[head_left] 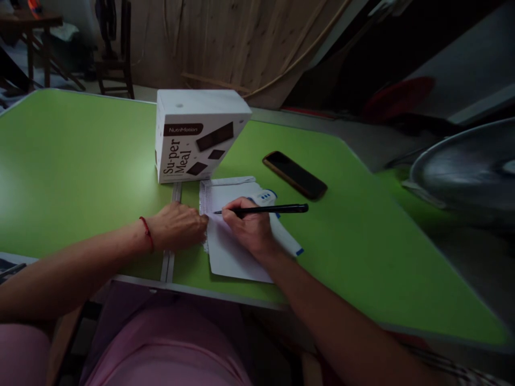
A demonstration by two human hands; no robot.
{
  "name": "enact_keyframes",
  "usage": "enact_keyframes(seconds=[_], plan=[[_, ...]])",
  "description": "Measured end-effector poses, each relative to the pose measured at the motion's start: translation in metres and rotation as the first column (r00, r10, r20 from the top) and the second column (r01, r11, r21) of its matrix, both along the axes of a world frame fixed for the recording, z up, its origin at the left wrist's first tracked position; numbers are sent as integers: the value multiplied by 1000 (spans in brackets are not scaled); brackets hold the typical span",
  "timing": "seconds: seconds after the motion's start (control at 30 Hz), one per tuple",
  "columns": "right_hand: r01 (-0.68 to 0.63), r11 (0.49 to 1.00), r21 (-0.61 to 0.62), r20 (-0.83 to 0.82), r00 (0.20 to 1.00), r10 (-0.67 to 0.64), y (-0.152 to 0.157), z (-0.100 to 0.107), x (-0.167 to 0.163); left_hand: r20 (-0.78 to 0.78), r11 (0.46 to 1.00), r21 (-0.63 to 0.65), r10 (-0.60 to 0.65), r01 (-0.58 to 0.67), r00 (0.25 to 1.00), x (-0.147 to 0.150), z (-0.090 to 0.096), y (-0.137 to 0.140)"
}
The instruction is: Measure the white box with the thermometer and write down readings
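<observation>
My right hand (251, 228) is closed on a black pen (285, 208), its tip at the upper left part of a white notepad (231, 260). The notepad has a ragged left edge, and rows of small writing show near its top left. My left hand (179, 228) is curled with the knuckles up, touching the pad's left edge; whatever its fingers hold, if anything, is hidden. A red string bracelet (147, 234) circles that wrist. Partly behind my right hand lies a white and blue device (263, 197) that looks like a handheld thermometer.
A white "Su-per Meal" box (197, 142) stands upright beyond the notepad. To the right lies a dark phone (295, 174). The green table (88, 161) has a metal seam (168, 266) across it. A large round metal object (470, 166) is at the far right, and a wooden chair (115, 64) stands behind.
</observation>
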State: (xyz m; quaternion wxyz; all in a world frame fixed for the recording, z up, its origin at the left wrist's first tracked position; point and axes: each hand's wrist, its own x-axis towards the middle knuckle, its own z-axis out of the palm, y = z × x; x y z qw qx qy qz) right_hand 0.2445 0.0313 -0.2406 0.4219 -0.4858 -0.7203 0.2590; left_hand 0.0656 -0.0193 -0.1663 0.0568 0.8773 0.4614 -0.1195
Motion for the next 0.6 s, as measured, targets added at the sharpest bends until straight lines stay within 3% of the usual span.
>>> enact_keyframes(seconds=[0.6], plan=[[-31,999,-29,-1,1000,31,0,-3,1,4,1000,-14,14,-14,1000,1,2,0]])
